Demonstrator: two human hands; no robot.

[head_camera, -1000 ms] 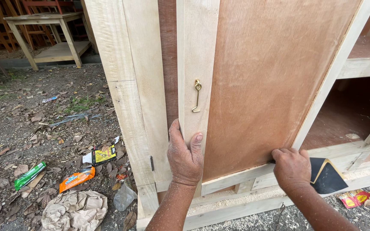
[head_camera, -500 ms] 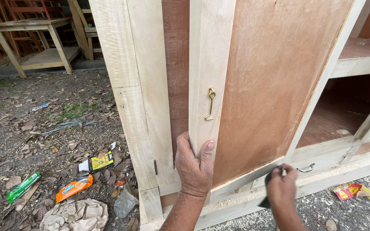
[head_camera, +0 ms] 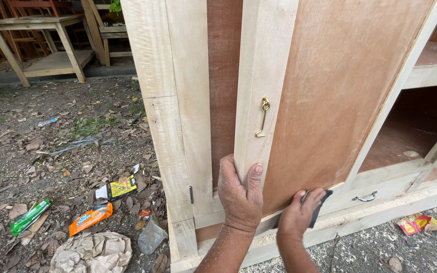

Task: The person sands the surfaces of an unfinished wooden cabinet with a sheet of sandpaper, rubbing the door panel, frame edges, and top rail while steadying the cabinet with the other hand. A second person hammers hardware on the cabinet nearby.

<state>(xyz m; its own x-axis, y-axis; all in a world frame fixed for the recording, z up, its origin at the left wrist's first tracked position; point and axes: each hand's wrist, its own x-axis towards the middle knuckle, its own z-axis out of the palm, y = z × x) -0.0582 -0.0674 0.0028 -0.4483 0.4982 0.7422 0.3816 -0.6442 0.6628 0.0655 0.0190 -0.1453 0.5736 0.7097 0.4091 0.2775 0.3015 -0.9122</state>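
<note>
My left hand [head_camera: 239,194] grips the lower edge of the pale wooden stile of a cabinet door [head_camera: 330,101], thumb on its front face. The door has a reddish-brown plywood panel and a brass hook latch [head_camera: 262,117] hanging on the stile. My right hand [head_camera: 299,215] presses a dark folded piece of sandpaper [head_camera: 321,204] against the bottom rail of the door, close to the right of my left hand. Both forearms are dusted with sawdust.
The unpainted wooden cabinet frame [head_camera: 173,101] stands on dirt ground; a metal drawer handle [head_camera: 364,197] sits at lower right, open shelves [head_camera: 431,71] further right. Wrappers [head_camera: 89,218], crumpled paper [head_camera: 91,253] and leaves litter the ground to the left. Wooden tables [head_camera: 36,30] stand at the far left.
My right hand has moved left along the bottom rail with the sandpaper, from the lower right toward my left hand. The left hand has stayed on the door stile.
</note>
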